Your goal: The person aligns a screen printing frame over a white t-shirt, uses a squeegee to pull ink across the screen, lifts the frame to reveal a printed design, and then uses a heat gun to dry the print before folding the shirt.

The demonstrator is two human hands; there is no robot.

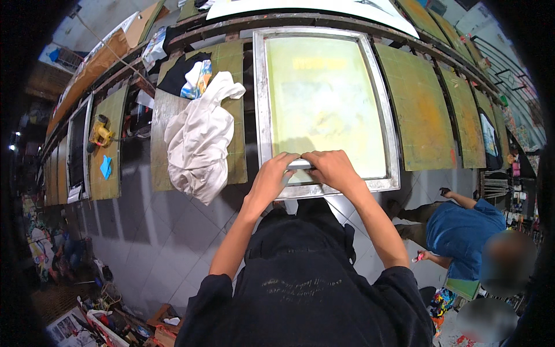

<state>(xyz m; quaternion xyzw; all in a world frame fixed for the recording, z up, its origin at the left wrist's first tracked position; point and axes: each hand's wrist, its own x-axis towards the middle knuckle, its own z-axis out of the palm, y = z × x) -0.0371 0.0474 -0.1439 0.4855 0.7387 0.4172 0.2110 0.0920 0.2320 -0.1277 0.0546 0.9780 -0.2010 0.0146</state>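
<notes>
In front of me lies a screen-printing frame (262, 104) with a scuffed metal border. Its pale yellow-green mesh (324, 87) has fainter and darker patches. Near the frame's close end, my left hand (273, 177) and my right hand (335, 170) are side by side, fingers curled over a light grey squeegee (299, 165). The squeegee lies crosswise; my hands cover its ends, and its lower edge cannot be made out.
Left of the frame, crumpled white cloth (202, 139) hangs over a board (159, 162). Farther left are a yellow power tool (102, 132) and a blue scrap (106, 167). Stained boards (413, 110) line the right. A person in a blue shirt (459, 231) is behind to the right.
</notes>
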